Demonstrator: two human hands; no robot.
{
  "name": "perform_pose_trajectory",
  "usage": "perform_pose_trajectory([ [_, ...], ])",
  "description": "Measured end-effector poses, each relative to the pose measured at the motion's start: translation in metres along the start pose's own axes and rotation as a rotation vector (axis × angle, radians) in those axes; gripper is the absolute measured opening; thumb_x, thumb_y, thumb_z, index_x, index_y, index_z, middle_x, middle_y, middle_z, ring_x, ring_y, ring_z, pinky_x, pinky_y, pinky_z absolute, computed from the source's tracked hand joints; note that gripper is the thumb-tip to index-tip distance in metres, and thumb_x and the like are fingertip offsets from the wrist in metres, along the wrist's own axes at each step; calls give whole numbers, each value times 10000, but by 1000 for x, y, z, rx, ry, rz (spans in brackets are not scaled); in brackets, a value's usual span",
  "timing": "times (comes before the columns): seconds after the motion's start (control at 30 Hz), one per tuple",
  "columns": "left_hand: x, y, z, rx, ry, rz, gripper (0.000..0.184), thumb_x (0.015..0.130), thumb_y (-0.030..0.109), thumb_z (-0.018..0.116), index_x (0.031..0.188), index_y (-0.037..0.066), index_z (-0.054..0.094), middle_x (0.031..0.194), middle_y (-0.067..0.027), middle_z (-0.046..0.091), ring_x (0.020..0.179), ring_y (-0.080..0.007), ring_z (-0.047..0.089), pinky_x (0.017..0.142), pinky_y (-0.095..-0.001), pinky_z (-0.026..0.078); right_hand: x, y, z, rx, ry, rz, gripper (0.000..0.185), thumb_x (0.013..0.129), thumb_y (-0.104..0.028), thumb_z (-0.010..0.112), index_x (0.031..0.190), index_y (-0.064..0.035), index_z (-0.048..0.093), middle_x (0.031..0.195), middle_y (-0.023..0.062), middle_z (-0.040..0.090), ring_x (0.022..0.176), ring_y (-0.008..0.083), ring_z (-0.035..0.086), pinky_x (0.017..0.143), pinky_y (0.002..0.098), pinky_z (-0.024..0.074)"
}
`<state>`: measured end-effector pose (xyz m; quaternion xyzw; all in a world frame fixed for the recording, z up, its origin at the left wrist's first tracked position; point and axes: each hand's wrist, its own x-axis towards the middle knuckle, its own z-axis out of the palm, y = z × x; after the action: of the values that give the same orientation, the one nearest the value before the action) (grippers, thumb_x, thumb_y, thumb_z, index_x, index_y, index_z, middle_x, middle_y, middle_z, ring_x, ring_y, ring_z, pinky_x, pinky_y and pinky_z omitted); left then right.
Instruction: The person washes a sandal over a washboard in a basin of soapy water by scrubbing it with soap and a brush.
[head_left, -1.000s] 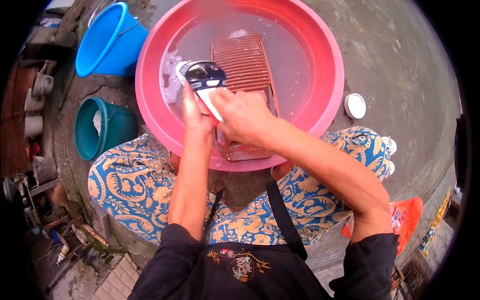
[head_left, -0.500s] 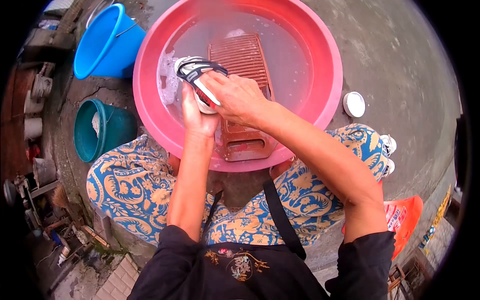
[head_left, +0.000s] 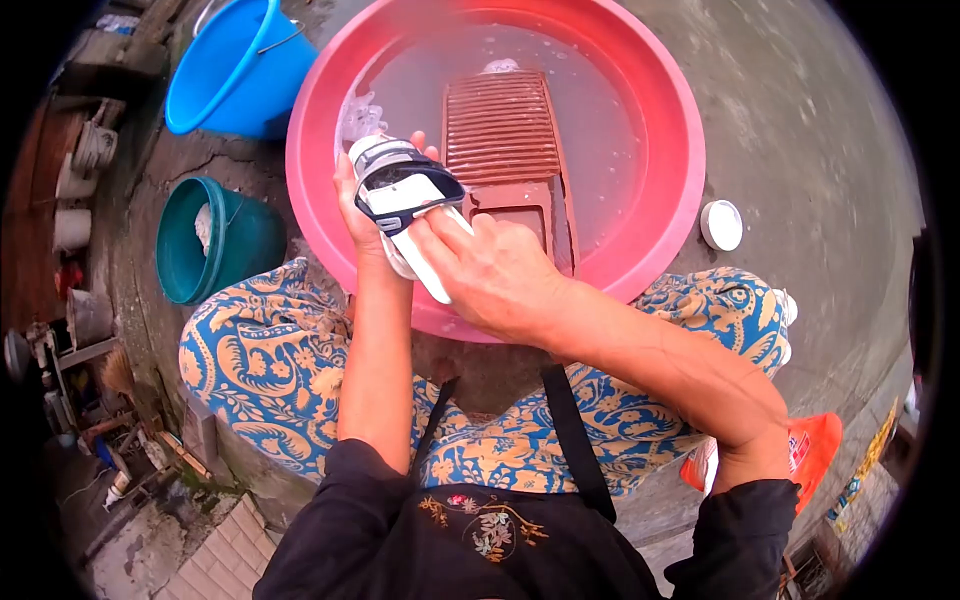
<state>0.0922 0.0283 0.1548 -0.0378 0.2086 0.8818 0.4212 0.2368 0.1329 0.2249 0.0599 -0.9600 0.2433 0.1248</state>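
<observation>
Cut off by the picture's upper edge: far rim of the pink basin point(head_left: 692, 155), partly blurred; tip of the blue bucket point(head_left: 275, 85). Hidden behind the right hand point(head_left: 500, 275), toward the basin's near rim: lower end of the washboard point(head_left: 508, 130). Partly hidden beneath the sandal point(head_left: 405, 215): left hand point(head_left: 364, 218). Illegibly small: print on the orange packet point(head_left: 818, 455).

my left forearm point(head_left: 376, 350) points toward the far side, left hand point(head_left: 365, 230) cupped, thumb point(head_left: 344, 180) at left; my right forearm point(head_left: 670, 365) slants in from near right, right hand point(head_left: 505, 275) knuckles up, fingers point(head_left: 438, 238) bent leftward.
</observation>
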Motion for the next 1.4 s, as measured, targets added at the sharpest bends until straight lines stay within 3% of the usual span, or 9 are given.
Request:
perform_pose_trajectory([
  [0.2,0,28,-4,88,140,149,499,890,532,437,1063,86,575,1069,-236,615,918,-393,631,716,-478,567,-18,-18,-15,67,-129,-53,521,699,-176,625,1142,71,507,987,166,584,656,262,616,524,360,496],
  [0.23,2,36,-11,24,-58,78,533,903,503,440,1213,83,550,1269,-269,499,1122,-428,524,878,-564,480,-19,-18,-15,118,-161,-14,539,706,-186,632,1171,52,500,1023,153,579,685,273,607,555,382,496],
  [0.33,10,35,-31,91,-42,97,548,902,507,437,1236,85,536,1279,-274,490,1113,-435,528,871,-554,490,-18,-13,-30,259,-301,90,546,725,-189,636,1212,11,489,1103,151,575,800,325,611,652,429,508],
  [0.53,-4,28,-24,4,-53,90,727,883,608,413,1268,-7,451,1272,-238,505,1050,-398,580,789,-502,558,7,31,-84,938,1,350,484,809,-226,531,1256,-40,513,1124,209,589,1002,374,585,871,423,464],
  [0.63,-4,7,-10,-53,-19,-30,747,868,636,427,1307,31,425,1329,-254,443,1037,-453,567,756,-532,558,17,61,-64,602,238,247,463,822,-219,533,1240,-20,504,1177,199,566,1063,356,564,878,420,466],
  [0.8,-4,-12,13,-49,50,-72,735,856,669,412,1279,70,454,1173,-235,569,1000,-390,603,836,-513,529,20,45,-28,144,103,166,477,808,-241,597,1201,-11,457,1090,191,573,872,340,632,734,436,516],
  [1.03,5,-48,35,446,117,168,594,961,504,345,1318,35,421,1229,-116,542,1123,-222,537,965,-366,432,44,54,-1,150,31,278,427,822,-247,567,1156,-16,435,1084,200,561,817,379,632,679,475,511],
  [1.27,-2,-8,25,227,69,-151,624,926,548,383,1243,25,507,1163,-165,591,1040,-280,591,940,-395,452,16,13,-20,168,-153,237,509,804,-229,597,1206,26,419,1117,195,559,795,362,638,652,458,514],
  [1.4,6,-29,26,497,94,143,566,960,505,351,1172,8,519,1081,-138,609,968,-234,606,904,-363,480,24,35,-10,188,-32,320,458,824,-288,576,1169,-15,448,1144,207,552,837,381,629,685,476,501],
])
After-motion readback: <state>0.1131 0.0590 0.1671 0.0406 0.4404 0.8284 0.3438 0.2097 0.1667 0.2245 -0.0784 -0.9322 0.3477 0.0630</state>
